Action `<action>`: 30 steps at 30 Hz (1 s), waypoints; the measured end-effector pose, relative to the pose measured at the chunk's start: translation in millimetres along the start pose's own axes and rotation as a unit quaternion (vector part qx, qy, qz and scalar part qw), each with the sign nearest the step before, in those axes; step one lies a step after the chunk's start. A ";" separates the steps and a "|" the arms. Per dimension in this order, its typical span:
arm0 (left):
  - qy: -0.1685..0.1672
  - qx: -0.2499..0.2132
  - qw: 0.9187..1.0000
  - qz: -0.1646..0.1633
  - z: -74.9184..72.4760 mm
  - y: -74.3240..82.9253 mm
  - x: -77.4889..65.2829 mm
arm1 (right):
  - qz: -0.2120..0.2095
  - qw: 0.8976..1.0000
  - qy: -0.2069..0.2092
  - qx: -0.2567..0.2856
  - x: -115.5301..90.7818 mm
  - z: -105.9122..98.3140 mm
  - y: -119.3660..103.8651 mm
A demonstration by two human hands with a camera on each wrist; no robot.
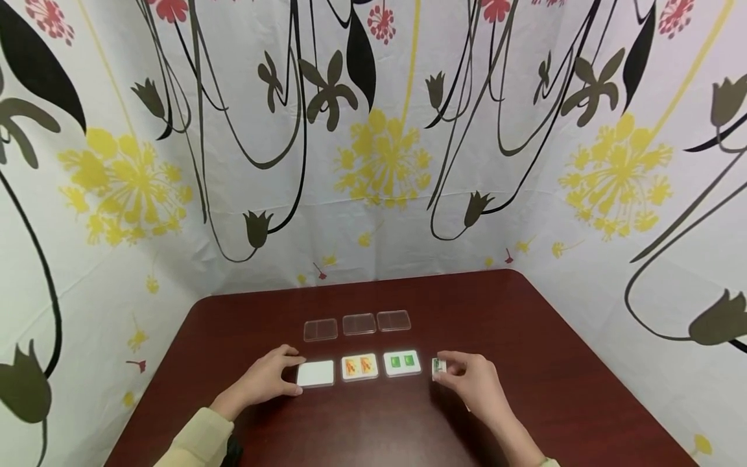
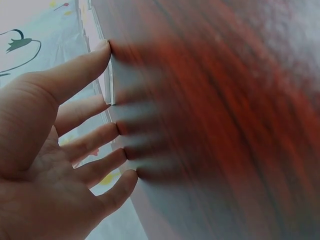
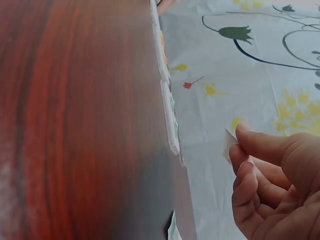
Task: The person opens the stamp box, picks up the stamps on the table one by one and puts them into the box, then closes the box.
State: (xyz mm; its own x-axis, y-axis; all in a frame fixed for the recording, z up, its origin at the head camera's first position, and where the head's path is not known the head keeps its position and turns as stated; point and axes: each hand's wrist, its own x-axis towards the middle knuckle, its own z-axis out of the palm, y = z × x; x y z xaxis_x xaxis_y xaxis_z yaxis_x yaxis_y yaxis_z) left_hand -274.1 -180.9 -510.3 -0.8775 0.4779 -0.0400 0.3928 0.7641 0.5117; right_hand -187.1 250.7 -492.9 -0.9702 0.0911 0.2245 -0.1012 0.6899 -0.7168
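A flat white rectangular case (image 1: 316, 374) lies on the table at the left end of a row. My left hand (image 1: 265, 379) holds it at its left side, thumb on the near edge and index finger on the far edge; the other fingertips touch the table in the left wrist view. Between right thumb and index finger, my right hand (image 1: 475, 383) pinches a small white card (image 1: 439, 368) with a dark green picture, raised above the table. Nearest it is a white case with two green pictures (image 1: 402, 363). Beside that lies a case with two orange pictures (image 1: 359, 367).
Behind the row lie three clear plastic lids (image 1: 320, 330) on the dark red table (image 1: 373, 421). A small light piece (image 3: 173, 231) lies on the table below my right hand. Flower-printed cloth (image 1: 362, 246) surrounds the table's back and sides.
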 end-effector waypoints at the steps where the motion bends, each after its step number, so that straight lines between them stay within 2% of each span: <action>1: 0.001 0.002 1.000 0.000 -0.5 0.1 0.0 | -0.007 1.000 0.003 0.001 1.6 0.9 -1.1; 7: 0.006 0.006 1.000 -0.003 -1.0 0.1 -0.5 | -0.049 0.999 0.014 0.008 9.5 6.8 -10.3; 20: 0.007 0.006 1.000 0.002 1.1 -0.1 -2.6 | -0.048 0.997 -0.021 0.050 19.5 30.7 -42.3; 30: 0.014 0.004 1.000 -0.006 0.1 2.2 -4.1 | -0.092 0.991 -0.065 0.076 28.8 52.9 -74.9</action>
State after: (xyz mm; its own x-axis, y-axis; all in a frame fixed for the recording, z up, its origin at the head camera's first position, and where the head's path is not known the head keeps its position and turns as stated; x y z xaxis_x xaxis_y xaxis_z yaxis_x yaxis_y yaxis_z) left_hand -269.6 -181.1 -509.1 -0.8898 0.4559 -0.0213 0.3844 0.7736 0.5037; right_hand -219.1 163.6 -467.7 -0.9514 -0.1258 0.2809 -0.3012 0.5696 -0.7648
